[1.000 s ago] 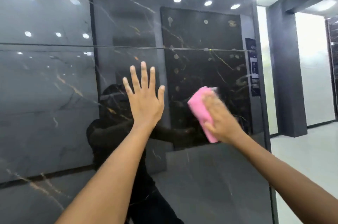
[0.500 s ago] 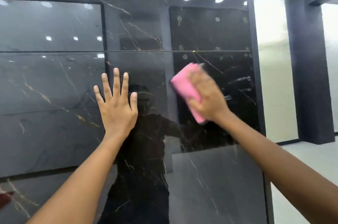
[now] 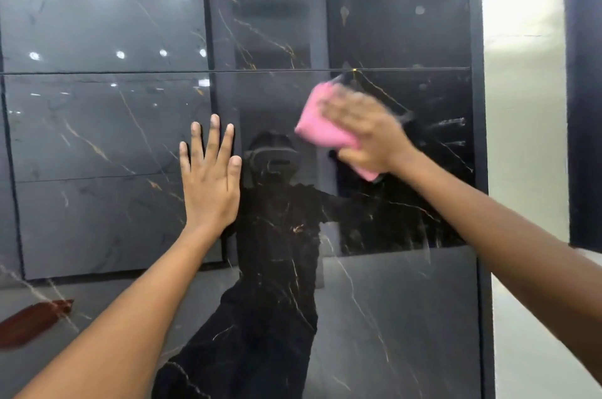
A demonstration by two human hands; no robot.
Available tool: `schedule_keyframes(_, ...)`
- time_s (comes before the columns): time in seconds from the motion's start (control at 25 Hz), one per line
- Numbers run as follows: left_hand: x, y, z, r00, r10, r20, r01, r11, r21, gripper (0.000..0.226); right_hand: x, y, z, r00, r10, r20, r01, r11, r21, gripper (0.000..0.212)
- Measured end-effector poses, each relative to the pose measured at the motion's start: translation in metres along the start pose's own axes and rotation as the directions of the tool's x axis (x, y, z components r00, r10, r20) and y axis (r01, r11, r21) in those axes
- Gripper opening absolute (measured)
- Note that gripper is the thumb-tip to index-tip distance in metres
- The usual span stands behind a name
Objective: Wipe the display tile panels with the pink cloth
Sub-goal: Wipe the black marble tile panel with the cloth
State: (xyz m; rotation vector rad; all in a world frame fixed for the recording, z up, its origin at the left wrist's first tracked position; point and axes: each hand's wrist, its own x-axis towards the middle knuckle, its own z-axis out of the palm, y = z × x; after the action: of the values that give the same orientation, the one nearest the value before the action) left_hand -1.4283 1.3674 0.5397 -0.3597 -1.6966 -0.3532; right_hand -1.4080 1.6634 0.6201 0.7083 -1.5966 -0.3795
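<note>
Up against the dark display tile panel (image 3: 374, 317), just below the thin horizontal seam (image 3: 228, 71), the right hand (image 3: 368, 134) has the pink cloth (image 3: 321, 125) pressed flat to the glossy face. Fingers lie straight over the top of the cloth, and the hand is smeared with motion blur, so whether the thumb tucks under the lower edge I cannot tell. The left hand (image 3: 210, 177) is planted beside it, palm on the tile, fingers spread wide and holding nothing, a brace by the look of it.

We're mid-wipe here, by my reading: the cloth is working the upper right part of this lower panel, close to the dark frame edge (image 3: 479, 170). The next move calls for a steady sweep with even pressure, overlapping passes, and the braced palm will want shifting, since it may leave its own mark on the polish.

That cloth is folded into a thick pad, bright pink, soft-cornered, one end peeking out below the wrist. The tile is black with gold and white veining, mirror-bright, showing ceiling spotlights and the person's dark reflection (image 3: 277, 235). Faint streaks show to the right of the cloth.
</note>
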Motion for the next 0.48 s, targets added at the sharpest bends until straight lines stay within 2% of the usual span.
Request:
schedule_keyframes(0.04, -0.014, 0.000, 0.000, 1.000, -0.004, 0.004, 0.004, 1.000, 0.004, 0.057, -0.008, 0.011, -0.006, 0.947, 0.311, -0.085, -0.307, 0.950, 0.057, 0.072)
schedule_keyframes(0.08, -0.032, -0.001, 0.002, 1.000, -0.003, 0.008, 0.003, 1.000, 0.019, 0.057, -0.020, 0.009, -0.007, 0.849, 0.513, -0.125, -0.502, 0.858, 0.108, 0.073)
schedule_keyframes(0.12, -0.051, -0.001, 0.006, 1.000, 0.005, 0.017, -0.005, 0.999, 0.041, 0.057, -0.035, -0.006, 0.000, 0.794, 0.590, -0.145, -0.577, 0.807, 0.124, 0.074)
schedule_keyframes(0.16, -0.069, -0.001, 0.011, 1.000, 0.018, 0.018, -0.019, 0.997, 0.069, 0.058, -0.057, -0.032, 0.012, 0.819, 0.552, -0.154, -0.540, 0.834, 0.114, 0.076)
schedule_keyframes(0.2, -0.083, 0.000, 0.015, 1.000, 0.024, 0.011, -0.025, 0.995, 0.099, 0.058, -0.082, -0.067, 0.023, 0.907, 0.405, -0.117, -0.397, 0.914, 0.086, 0.079)
schedule_keyframes(0.24, -0.094, 0.001, 0.018, 1.000, 0.007, 0.008, -0.008, 0.993, 0.116, 0.058, -0.110, -0.108, 0.033, 0.990, 0.143, -0.008, -0.142, 0.987, 0.074, 0.080)
schedule_keyframes(0.28, -0.103, 0.004, 0.018, 1.000, -0.023, 0.017, 0.021, 0.993, 0.115, 0.059, -0.139, -0.146, 0.037, 0.975, -0.182, 0.125, 0.171, 0.981, 0.092, 0.078)
schedule_keyframes(0.32, -0.111, 0.005, 0.018, 0.999, -0.038, 0.031, 0.034, 0.994, 0.102, 0.059, -0.161, -0.169, 0.037, 0.850, -0.464, 0.250, 0.441, 0.886, 0.144, 0.074)
schedule_keyframes(0.36, -0.120, 0.005, 0.018, 0.998, -0.032, 0.046, 0.027, 0.995, 0.093, 0.059, -0.171, -0.172, 0.035, 0.708, -0.634, 0.311, 0.608, 0.771, 0.187, 0.071)
schedule_keyframes(0.4, -0.128, 0.004, 0.018, 0.998, -0.017, 0.053, 0.012, 0.996, 0.092, 0.058, -0.166, -0.158, 0.031, 0.647, -0.695, 0.312, 0.673, 0.714, 0.195, 0.069)
schedule_keyframes(0.44, -0.135, 0.003, 0.017, 0.998, -0.007, 0.056, 0.001, 0.996, 0.094, 0.058, -0.152, -0.135, 0.025, 0.714, -0.642, 0.280, 0.629, 0.763, 0.146, 0.067)
schedule_keyframes(0.48, -0.142, 0.001, 0.018, 0.998, -0.003, 0.056, -0.002, 0.996, 0.089, 0.058, -0.135, -0.109, 0.020, 0.852, -0.471, 0.229, 0.464, 0.882, 0.085, 0.067)
